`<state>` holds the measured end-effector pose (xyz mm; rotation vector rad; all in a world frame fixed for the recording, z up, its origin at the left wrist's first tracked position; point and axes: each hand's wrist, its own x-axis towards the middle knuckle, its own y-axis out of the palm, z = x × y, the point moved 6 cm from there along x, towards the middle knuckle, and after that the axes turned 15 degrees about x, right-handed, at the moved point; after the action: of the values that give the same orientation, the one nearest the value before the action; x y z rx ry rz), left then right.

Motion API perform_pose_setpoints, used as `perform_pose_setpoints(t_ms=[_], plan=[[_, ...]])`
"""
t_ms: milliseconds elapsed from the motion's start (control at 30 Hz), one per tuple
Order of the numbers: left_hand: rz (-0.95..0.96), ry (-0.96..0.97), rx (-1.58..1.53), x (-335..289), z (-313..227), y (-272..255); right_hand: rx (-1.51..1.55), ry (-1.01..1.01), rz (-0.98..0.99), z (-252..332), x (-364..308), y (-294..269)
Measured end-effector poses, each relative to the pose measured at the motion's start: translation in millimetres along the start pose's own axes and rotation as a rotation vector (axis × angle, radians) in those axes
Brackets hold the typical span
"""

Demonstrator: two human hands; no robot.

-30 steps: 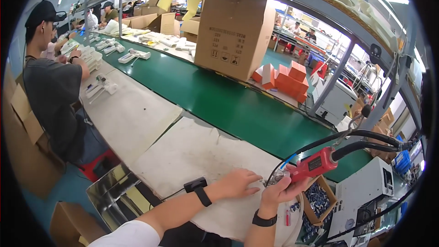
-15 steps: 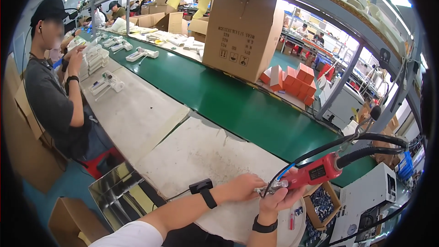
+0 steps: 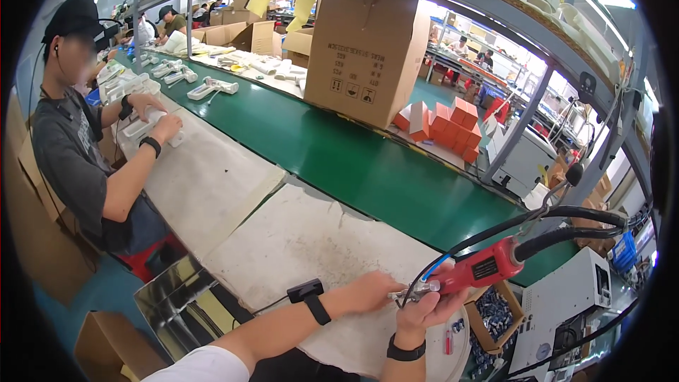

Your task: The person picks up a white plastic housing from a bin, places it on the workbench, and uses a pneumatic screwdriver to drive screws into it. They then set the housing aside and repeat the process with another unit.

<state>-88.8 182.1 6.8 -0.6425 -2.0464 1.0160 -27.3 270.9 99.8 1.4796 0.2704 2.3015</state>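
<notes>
A red hand-held power tool point(image 3: 484, 267) with a metal head hangs at the lower right, with thick black hoses at its back end. Beneath it, my right hand point(image 3: 424, 309) wraps round its front part. My left hand point(image 3: 371, 290) reaches in from the left, its fingers closed by the tool's metal tip point(image 3: 426, 286). Whatever they pinch is too small and hidden to make out. Black bands circle both wrists, and the left one carries a small black box point(image 3: 304, 290).
A cardboard box of small blue parts point(image 3: 495, 315) and a red-handled screwdriver point(image 3: 448, 342) lie right of my hands. Beyond the pale work surface point(image 3: 290, 237) runs a green conveyor belt point(image 3: 339, 163). A co-worker point(image 3: 78, 127) handles white housings at the left. A large carton point(image 3: 364, 49) stands behind.
My hands and the red tool stay nearly in place while the view shifts slightly. The co-worker's hands have come down to a white housing on the table.
</notes>
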Motion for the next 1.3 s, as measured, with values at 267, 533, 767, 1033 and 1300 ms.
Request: perform_pose_setpoints(t_ms=[267, 533, 767, 1033, 1300], plan=[[-0.024, 0.022, 0.016, 0.7, -2.7, -3.8, 0.002, -0.005, -0.007, 0.6, -0.1, -2.2], [-0.022, 0.014, -0.012, 1.6, -1.7, 0.0, 0.019, 0.011, 0.004, 1.1, 0.5, -3.1], [-0.019, 0.018, -0.023, -0.6, -2.9, -1.9, 0.025, 0.03, -0.009, 2.3, -1.7, -1.2], [-0.019, -0.097, -0.232, -0.8, -1.1, 0.3, -0.007, 0.007, -0.012, 4.9, 5.2, 4.0], [0.038, -0.042, -0.129, 3.0, -4.6, -2.8, -0.021, 0.019, -0.007, 4.9, 6.4, 2.7]])
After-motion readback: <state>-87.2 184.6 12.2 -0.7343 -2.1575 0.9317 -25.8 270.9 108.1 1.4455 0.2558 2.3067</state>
